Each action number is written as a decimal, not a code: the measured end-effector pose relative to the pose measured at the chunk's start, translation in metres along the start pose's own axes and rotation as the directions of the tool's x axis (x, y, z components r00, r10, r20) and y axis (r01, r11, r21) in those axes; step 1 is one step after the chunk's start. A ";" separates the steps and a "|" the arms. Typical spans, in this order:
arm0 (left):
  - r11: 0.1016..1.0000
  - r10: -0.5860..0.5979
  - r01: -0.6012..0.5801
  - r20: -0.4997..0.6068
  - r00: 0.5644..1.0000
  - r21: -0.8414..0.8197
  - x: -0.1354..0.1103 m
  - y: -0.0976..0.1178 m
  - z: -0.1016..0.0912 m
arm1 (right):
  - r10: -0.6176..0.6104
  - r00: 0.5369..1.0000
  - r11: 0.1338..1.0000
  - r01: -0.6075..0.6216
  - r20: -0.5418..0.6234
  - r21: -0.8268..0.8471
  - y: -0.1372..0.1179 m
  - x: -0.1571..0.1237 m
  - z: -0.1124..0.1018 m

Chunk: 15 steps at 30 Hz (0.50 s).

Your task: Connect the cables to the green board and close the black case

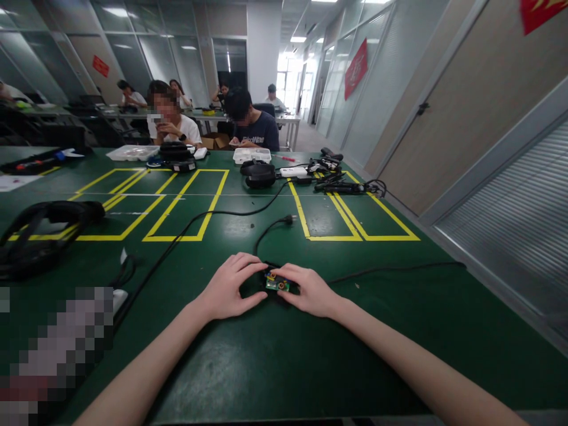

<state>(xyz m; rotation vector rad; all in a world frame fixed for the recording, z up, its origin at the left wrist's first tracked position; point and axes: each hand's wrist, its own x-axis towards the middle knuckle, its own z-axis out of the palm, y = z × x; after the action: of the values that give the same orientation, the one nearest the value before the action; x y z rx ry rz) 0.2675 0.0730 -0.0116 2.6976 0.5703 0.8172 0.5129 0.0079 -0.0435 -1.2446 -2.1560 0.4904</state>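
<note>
your green table point(275, 355) carried yellow tape outlines point(177, 238), black cables point(213, 213), a headset point(260, 174), white trays point(252, 155) and a small circuit board point(277, 283).

- The bench point(284, 361) is bare along its near edge, on both sides of the forearms.
- In the middle, the left hand point(231, 290) and the right hand point(310, 291) grip a small circuit board point(277, 283).
- A plug cord point(273, 225) curls just behind them.
- A long black cable point(231, 213) crosses the left half, and another cable point(399, 268) runs toward the right edge.
- A black headset point(39, 234) blocks the left edge.
- Trays point(133, 152) and a cable heap point(346, 184) crowd the far edge.
</note>
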 end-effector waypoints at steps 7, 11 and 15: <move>0.997 -0.053 0.064 0.188 0.981 -0.053 -0.004 0.003 0.005 | -0.122 0.993 0.989 0.121 0.001 0.086 -0.014 -0.008 0.007; 0.993 -0.106 0.113 0.211 0.972 -0.023 -0.004 0.005 0.006 | -0.115 0.986 0.990 0.124 -0.121 0.072 -0.009 -0.009 0.009; 0.993 -0.118 0.121 0.246 0.962 0.003 -0.004 0.008 0.008 | -0.105 0.984 0.994 0.108 -0.146 0.012 -0.008 -0.008 0.011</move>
<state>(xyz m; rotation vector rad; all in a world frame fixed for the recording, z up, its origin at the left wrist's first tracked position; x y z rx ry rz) 0.2717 0.0633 -0.0168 2.6681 0.6577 0.4440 0.5037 -0.0032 -0.0492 -1.1126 -2.0766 0.3637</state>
